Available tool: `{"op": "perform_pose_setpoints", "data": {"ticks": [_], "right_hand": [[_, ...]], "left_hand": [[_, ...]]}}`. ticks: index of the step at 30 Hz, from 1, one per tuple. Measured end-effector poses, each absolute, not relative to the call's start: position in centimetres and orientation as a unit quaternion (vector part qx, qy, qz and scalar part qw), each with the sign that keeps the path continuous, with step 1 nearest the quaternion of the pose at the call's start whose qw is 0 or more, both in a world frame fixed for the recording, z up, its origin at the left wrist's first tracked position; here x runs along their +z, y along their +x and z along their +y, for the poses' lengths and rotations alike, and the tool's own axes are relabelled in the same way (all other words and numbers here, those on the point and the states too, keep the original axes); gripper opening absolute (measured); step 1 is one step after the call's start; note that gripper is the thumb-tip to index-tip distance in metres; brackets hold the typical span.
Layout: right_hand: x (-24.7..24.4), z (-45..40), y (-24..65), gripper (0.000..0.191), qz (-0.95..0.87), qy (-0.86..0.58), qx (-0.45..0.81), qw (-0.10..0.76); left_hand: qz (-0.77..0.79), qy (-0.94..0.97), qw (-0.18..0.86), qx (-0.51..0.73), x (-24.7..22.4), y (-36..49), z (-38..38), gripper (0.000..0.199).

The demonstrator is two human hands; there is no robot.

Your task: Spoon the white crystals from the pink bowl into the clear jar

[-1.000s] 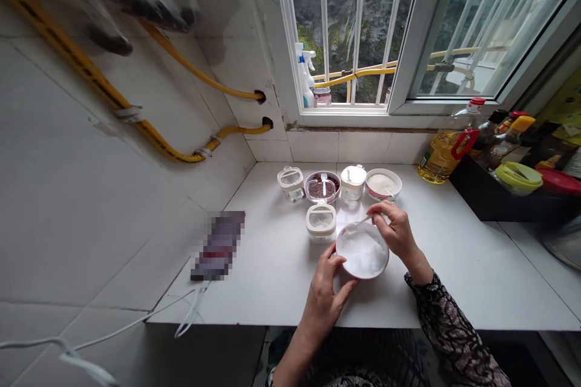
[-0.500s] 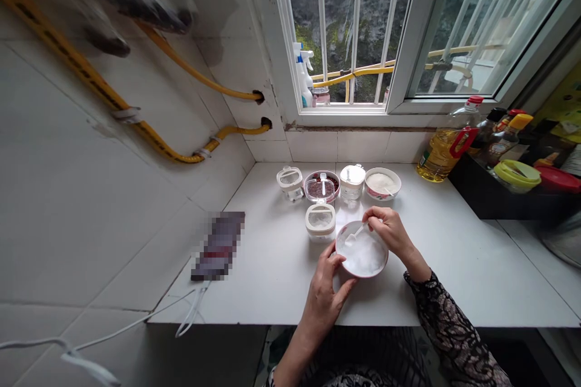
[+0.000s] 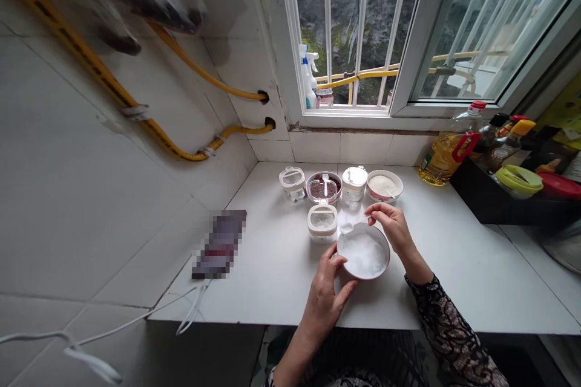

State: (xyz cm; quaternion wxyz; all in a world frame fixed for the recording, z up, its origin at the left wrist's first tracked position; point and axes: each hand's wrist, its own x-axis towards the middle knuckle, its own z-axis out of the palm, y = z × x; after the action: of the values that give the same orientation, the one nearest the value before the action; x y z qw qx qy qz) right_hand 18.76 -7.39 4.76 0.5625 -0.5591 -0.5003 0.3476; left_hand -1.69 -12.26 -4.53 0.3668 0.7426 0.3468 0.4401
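Note:
My left hand grips the near left side of a white bowl with a reddish rim, which holds a white, wet-looking substance. My right hand pinches the handle of a small white spoon, whose tip rests at the far rim of that bowl. Just behind the bowl stands a square clear container with a cream rim. Beyond it are a dish of dark red grains, a lidded jar and a bowl of white powder.
A small clear container stands at the back left of the white counter. A pixelated flat object with a white cable lies to the left. A cooking oil bottle and a black tray of bottles are at right.
The small spoon has shifted from inside the bowl to its far rim, with my right hand moving slightly back. My left hand still holds the bowl in place.

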Motion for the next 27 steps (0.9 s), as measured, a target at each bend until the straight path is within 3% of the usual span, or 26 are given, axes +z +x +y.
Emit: {"op": "perform_pose_setpoints", "data": {"ticks": [4,9,17,27], "right_hand": [[4.9,-7.6,16.8,0.016,-0.582,-0.537,0.231,0.566],[4.5,-7.7,15.5,0.024,-0.759,-0.475,0.056,0.442],[5.1,-8.5,18.6,0.016,-0.66,-0.547,0.086,0.508],[4.2,-8.3,18.8,0.019,-0.739,-0.56,0.009,0.376]], "left_hand": [[0.343,0.74,0.377,0.439,-4.6,-1.7,-12.3,0.034],[0.344,0.735,0.382,0.442,-4.7,-1.6,-12.2,0.032],[0.346,0.748,0.357,0.439,-4.2,-1.7,-12.3,0.036],[0.348,0.751,0.345,0.442,-4.1,-1.8,-12.2,0.033]]}}
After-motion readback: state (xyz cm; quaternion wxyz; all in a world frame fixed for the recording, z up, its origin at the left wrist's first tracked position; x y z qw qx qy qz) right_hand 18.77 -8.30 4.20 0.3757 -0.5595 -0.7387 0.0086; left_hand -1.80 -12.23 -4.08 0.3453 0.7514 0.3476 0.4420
